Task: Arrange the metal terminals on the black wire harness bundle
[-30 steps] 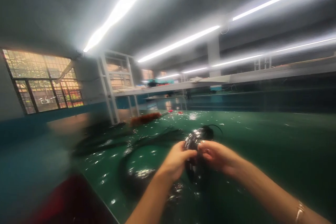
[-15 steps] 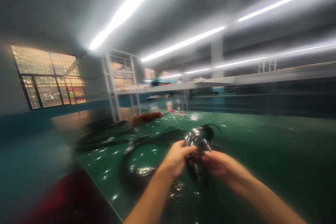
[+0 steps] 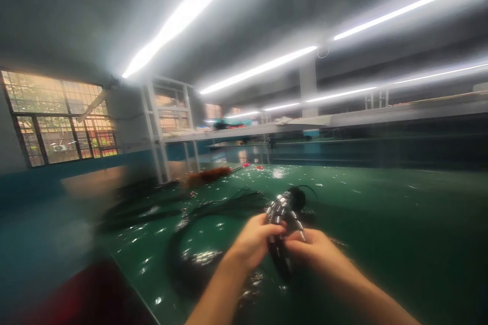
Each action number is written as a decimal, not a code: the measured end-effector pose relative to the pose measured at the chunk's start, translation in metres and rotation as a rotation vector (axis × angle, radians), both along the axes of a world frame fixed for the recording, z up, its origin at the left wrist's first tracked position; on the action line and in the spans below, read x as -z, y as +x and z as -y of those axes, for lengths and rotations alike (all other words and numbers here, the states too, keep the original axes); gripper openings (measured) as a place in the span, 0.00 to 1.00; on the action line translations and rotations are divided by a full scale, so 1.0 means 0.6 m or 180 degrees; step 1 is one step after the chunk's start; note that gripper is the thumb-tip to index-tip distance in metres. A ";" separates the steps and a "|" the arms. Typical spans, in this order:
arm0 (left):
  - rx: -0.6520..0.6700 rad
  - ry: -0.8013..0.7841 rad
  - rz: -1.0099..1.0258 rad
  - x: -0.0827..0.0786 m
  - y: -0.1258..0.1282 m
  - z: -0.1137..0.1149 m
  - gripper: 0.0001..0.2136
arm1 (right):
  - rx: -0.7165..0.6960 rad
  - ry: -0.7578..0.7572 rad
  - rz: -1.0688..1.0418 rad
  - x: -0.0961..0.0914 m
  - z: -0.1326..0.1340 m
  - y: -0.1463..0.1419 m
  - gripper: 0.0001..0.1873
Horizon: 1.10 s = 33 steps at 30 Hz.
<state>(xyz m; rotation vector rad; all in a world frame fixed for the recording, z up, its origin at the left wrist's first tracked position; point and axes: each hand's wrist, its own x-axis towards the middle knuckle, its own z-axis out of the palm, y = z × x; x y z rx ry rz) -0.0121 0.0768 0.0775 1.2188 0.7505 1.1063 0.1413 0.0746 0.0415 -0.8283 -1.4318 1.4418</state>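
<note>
A bundle of shiny dark bead strands [image 3: 281, 204] hangs over my left hand [image 3: 249, 241], whose fingers and thumb are wrapped round it. Below that grip, the bundle's dark lower end dangles over the green tabletop [image 3: 381, 203]. To its right, my right hand [image 3: 310, 246] pinches a single bead strand [image 3: 298, 223] that slants down from the bundle. A round black thing [image 3: 297, 197] with a thin cord lies just behind the beads. Left of my hands, a long dark bundle [image 3: 179, 249] curves across the table; blur hides its detail.
Dark strands [image 3: 141, 208] lie along the table's left side. Farther back are an orange-brown bundle [image 3: 208, 176] and small red items [image 3: 246, 165]. Behind them stands a white frame shelf [image 3: 154, 132]. A red blurred shape [image 3: 68, 299] is at the lower left.
My right hand has moved left and a little down, closer to my left hand, and a strand now slants apart from the bundle. The view has turned slightly right.
</note>
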 end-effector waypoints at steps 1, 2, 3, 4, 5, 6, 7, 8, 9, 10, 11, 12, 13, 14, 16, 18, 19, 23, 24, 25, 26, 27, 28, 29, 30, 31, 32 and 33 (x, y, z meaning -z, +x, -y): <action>0.0018 0.0002 -0.0011 0.000 0.000 0.001 0.08 | -0.0047 0.0009 -0.0002 0.001 0.000 0.001 0.08; 0.0039 0.0006 -0.0023 -0.001 0.000 0.001 0.08 | -0.0071 0.0034 0.0003 0.001 0.001 0.002 0.07; 0.0062 0.0013 -0.0032 -0.001 0.000 0.002 0.08 | -0.0077 0.0065 0.0030 -0.001 0.003 0.002 0.06; 0.0091 0.0024 -0.0036 -0.001 0.000 0.002 0.08 | -0.0063 0.0080 0.0077 -0.004 0.006 0.002 0.05; 0.0118 0.0038 -0.0036 0.000 -0.002 0.001 0.09 | -0.0021 0.0079 0.0104 -0.007 0.010 0.002 0.04; 0.0140 0.0060 -0.0032 0.000 -0.004 0.001 0.09 | 0.0020 0.0060 0.0092 -0.011 0.013 0.002 0.04; 0.0156 0.0079 -0.0028 -0.001 -0.007 0.000 0.09 | 0.0049 0.0026 0.0034 -0.013 0.017 0.002 0.04; 0.0163 0.0086 -0.0031 -0.001 -0.010 -0.001 0.09 | 0.0079 -0.0014 -0.0068 -0.014 0.019 0.002 0.04; 0.0163 0.0086 -0.0043 -0.001 -0.014 -0.001 0.10 | 0.0106 -0.0080 -0.0191 -0.013 0.020 0.002 0.04; 0.0164 0.0073 -0.0065 -0.002 -0.018 -0.001 0.10 | 0.0130 -0.0156 -0.0325 -0.010 0.020 0.002 0.04; 0.0162 0.0059 -0.0092 -0.003 -0.022 -0.001 0.09 | 0.0148 -0.0227 -0.0436 -0.005 0.017 0.001 0.04; 0.0149 0.0046 -0.0121 -0.003 -0.025 0.000 0.09 | 0.0163 -0.0302 -0.0510 0.002 0.014 0.000 0.05; 0.0125 0.0033 -0.0147 -0.004 -0.027 0.001 0.09 | 0.0165 -0.0371 -0.0567 0.010 0.009 -0.001 0.05; 0.0097 0.0026 -0.0168 -0.004 -0.028 0.002 0.09 | 0.0135 -0.0430 -0.0613 0.017 0.005 -0.004 0.05; 0.0035 -0.0012 -0.0186 -0.004 -0.027 0.005 0.08 | 0.0037 -0.0496 -0.0740 0.024 -0.002 -0.009 0.05; 0.0014 -0.0028 -0.0177 -0.004 -0.025 0.009 0.08 | 0.0010 -0.0489 -0.0778 0.020 -0.001 -0.015 0.04; 0.0039 -0.0014 -0.0171 -0.004 -0.023 0.012 0.09 | 0.0046 -0.0408 -0.0715 0.013 0.002 -0.018 0.04; 0.0167 0.0100 -0.0341 -0.007 -0.021 0.019 0.08 | 0.0071 0.0037 -0.0147 -0.017 0.015 -0.023 0.13; 0.0184 0.0110 -0.0376 -0.007 -0.022 0.019 0.08 | 0.0015 0.0087 -0.0103 -0.020 0.015 -0.023 0.13; 0.0180 0.0112 -0.0377 -0.007 -0.024 0.020 0.08 | -0.0037 0.0085 -0.0103 -0.020 0.014 -0.021 0.13; 0.0173 0.0104 -0.0352 -0.007 -0.026 0.019 0.08 | -0.0053 0.0045 -0.0128 -0.017 0.011 -0.020 0.12; 0.0165 0.0091 -0.0304 -0.005 -0.029 0.018 0.09 | -0.0041 -0.0039 -0.0170 -0.013 0.007 -0.017 0.11; 0.0151 0.0078 -0.0264 -0.004 -0.032 0.017 0.10 | 0.0003 -0.0151 -0.0211 -0.007 0.004 -0.015 0.09; 0.0134 0.0055 -0.0239 -0.002 -0.035 0.016 0.11 | 0.0072 -0.0274 -0.0238 -0.002 0.001 -0.013 0.08; 0.0122 0.0034 -0.0232 0.001 -0.037 0.016 0.11 | 0.0146 -0.0360 -0.0248 0.002 0.000 -0.011 0.07; 0.0114 0.0027 -0.0231 0.003 -0.039 0.015 0.11 | 0.0208 -0.0392 -0.0253 0.003 0.000 -0.010 0.06; 0.0113 0.0027 -0.0235 0.004 -0.040 0.015 0.11 | 0.0249 -0.0358 -0.0267 0.003 0.002 -0.009 0.06; 0.0113 0.0039 -0.0234 0.005 -0.040 0.016 0.11 | 0.0266 -0.0280 -0.0269 0.001 0.006 -0.009 0.06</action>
